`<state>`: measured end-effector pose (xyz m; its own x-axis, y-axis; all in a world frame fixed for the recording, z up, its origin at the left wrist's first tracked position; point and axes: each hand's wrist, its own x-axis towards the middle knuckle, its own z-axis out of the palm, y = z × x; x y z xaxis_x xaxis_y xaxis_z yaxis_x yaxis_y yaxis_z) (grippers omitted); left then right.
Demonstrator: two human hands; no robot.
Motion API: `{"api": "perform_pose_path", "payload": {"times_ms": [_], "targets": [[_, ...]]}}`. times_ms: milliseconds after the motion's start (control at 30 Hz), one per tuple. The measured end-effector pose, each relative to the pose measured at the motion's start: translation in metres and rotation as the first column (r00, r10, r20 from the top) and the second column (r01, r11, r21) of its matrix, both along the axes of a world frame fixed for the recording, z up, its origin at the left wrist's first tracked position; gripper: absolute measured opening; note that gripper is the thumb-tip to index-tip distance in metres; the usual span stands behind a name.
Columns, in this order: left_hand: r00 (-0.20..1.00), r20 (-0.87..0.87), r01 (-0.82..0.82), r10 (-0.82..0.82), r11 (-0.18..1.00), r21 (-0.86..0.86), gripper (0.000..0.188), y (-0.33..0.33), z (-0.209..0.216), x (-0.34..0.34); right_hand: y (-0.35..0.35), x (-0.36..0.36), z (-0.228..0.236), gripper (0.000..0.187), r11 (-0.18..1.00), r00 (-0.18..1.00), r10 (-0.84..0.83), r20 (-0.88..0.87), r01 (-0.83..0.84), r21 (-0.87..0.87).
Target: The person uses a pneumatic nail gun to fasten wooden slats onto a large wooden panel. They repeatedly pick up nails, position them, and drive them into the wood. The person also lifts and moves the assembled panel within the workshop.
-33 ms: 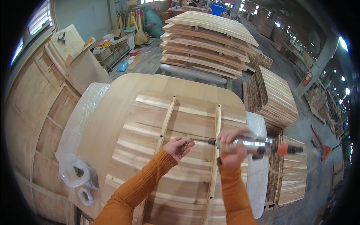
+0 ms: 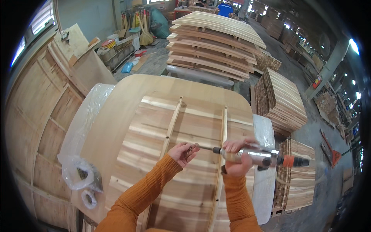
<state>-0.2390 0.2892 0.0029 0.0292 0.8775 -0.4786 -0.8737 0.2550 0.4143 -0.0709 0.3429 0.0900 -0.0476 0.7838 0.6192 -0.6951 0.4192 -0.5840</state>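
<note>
Workshop, head view: stacked slatted boards on the far side, tan tabletop near, wooden panel lying on it with left batten and right batten. Right hand wrapped firmly round the power driver, above the right batten, bit pointing left. Left hand half curled, thumb and fingertips pinched on a small piece at the bit's tip, too small to identify. Looks like fitting piece to bit; next move calls for keeping both in line

right hand grips driver above wood panel
</note>
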Motion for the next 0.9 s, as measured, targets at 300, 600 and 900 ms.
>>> {"api": "perform_pose_path", "payload": {"times_ms": [300, 600, 900], "targets": [[0.997, -0.001, -0.083, 0.083, 0.995, 0.062, 0.018, -0.152, 0.046, 0.021, -0.151, 0.013, 0.029, 0.036, 0.999, 0.995, -0.016, -0.094, 0.011, -0.050], [0.988, 0.038, -0.155, 0.152, 0.977, 0.144, 0.017, -0.256, 0.068, -0.015, -0.256, -0.032, 0.055, 0.037, 0.997, 0.997, 0.048, -0.057, -0.044, 0.056], [0.936, 0.062, -0.351, 0.346, 0.930, 0.109, 0.018, -0.324, 0.073, -0.053, -0.336, -0.091, 0.069, 0.050, 0.984, 0.980, 0.178, 0.085, -0.180, 0.011]]}}
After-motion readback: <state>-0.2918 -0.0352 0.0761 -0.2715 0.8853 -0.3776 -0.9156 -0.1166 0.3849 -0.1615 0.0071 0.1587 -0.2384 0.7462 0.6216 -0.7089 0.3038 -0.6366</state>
